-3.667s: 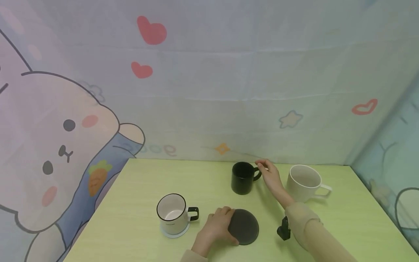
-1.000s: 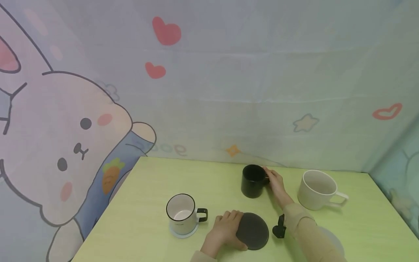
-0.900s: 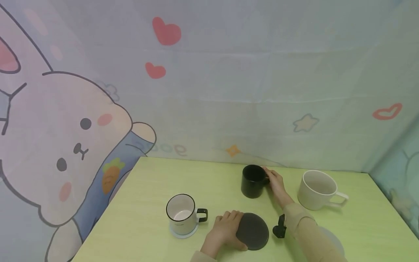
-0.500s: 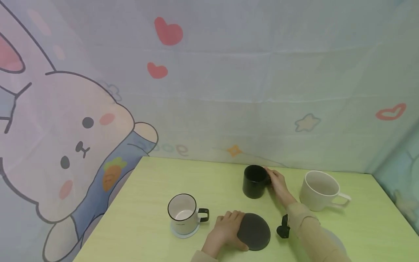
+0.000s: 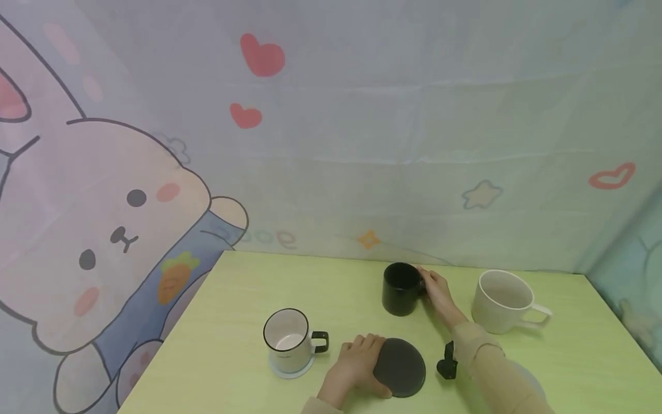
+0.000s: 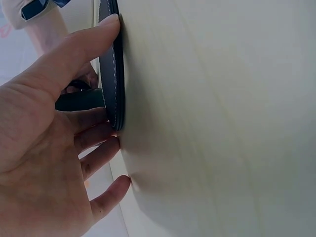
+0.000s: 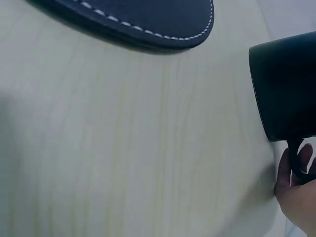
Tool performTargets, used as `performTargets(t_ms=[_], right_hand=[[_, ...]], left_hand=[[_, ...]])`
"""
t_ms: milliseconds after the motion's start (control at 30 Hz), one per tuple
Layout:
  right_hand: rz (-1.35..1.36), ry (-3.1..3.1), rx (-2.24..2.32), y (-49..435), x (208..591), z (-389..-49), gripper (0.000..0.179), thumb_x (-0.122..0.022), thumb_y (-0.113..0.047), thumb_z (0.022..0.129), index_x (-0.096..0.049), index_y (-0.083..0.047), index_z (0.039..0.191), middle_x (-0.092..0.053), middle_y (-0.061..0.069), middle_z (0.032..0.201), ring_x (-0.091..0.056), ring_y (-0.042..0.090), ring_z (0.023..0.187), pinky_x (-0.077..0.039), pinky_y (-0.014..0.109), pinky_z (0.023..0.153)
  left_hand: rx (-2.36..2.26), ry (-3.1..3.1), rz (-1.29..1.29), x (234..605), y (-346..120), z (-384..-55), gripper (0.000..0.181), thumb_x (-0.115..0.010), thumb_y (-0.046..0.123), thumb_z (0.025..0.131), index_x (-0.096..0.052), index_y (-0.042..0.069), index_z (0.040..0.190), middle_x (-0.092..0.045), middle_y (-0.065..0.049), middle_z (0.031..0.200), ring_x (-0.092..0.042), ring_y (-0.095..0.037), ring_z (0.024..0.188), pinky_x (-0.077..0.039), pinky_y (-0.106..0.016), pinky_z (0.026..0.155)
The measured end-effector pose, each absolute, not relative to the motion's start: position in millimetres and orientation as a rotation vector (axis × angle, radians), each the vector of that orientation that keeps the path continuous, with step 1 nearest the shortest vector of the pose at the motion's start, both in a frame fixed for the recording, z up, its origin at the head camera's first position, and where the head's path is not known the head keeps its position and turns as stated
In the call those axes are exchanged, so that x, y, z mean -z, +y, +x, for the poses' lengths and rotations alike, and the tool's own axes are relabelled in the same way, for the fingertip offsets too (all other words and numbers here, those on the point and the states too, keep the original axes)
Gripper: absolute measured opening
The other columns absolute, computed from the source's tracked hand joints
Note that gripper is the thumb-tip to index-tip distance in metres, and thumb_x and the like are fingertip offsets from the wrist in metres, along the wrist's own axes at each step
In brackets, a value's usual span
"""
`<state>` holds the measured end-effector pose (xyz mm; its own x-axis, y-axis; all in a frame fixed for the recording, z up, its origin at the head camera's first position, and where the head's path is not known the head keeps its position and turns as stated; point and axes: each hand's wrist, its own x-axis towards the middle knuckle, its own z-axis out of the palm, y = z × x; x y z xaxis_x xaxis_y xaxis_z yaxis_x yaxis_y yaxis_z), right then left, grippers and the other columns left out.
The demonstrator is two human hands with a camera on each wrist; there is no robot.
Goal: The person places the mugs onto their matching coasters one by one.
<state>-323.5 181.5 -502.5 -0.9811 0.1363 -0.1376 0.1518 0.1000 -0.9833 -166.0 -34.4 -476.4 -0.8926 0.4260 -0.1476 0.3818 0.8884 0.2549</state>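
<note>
A dark round coaster (image 5: 399,368) with a pale stitched edge lies on the table. My left hand (image 5: 357,365) holds it by its left side, thumb on the near edge and fingers around the far edge; the left wrist view shows the thumb (image 6: 74,52) on its rim. Beyond the coaster stands a black mug (image 5: 401,290), upright, handle to the right. My right hand (image 5: 437,290) grips that handle, and in the right wrist view the fingers curl around the handle (image 7: 295,160). The right palm is mostly out of that view.
A white mug with a black rim (image 5: 287,342) stands on a pale coaster (image 5: 292,375) at the left. A wide white cup (image 5: 501,305) is right of my right hand. Another pale coaster (image 5: 527,379) lies partly under the right forearm. A printed cloth hangs behind the table.
My right hand has closed from the handle's edge onto the black mug's handle. The left hand keeps its hold on the dark coaster. The head view has shifted slightly.
</note>
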Motion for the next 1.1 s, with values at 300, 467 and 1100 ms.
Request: performTargets(t_ms=[300,467,1100], right_hand=[[0.255,2.398,2.122,173.0,504.3,-320.8,0.044,-0.055,-0.041,0.095,-0.042,-0.016,0.062,-0.046,-0.009,0.057,-0.042,0.008,0.058,-0.037,0.023,0.060],[0.307,2.378,2.188,166.8,505.3,-318.5,0.042,-0.058,-0.033,0.095,-0.042,-0.018,0.058,-0.045,-0.009,0.055,-0.046,0.008,0.059,-0.040,0.022,0.062],[0.413,2.118,2.366,159.2,493.5,-305.4,0.049,-0.066,-0.028,0.090,-0.038,-0.021,0.049,-0.042,-0.009,0.051,-0.042,0.010,0.058,-0.047,0.026,0.072]], left_hand=[[-0.381,2.850,0.606,475.4,-37.6,-165.5,0.096,-0.087,0.046,0.060,-0.043,0.014,0.140,-0.048,-0.001,0.138,-0.045,-0.020,0.119,-0.042,-0.040,0.091],[-0.380,2.846,0.603,478.4,-39.1,-165.4,0.097,-0.087,0.047,0.060,-0.042,0.015,0.140,-0.048,0.000,0.138,-0.045,-0.020,0.119,-0.042,-0.041,0.091],[-0.426,2.859,0.584,488.9,-40.3,-168.6,0.096,-0.088,0.045,0.059,-0.043,0.015,0.139,-0.048,0.000,0.136,-0.044,-0.020,0.117,-0.041,-0.042,0.091]])
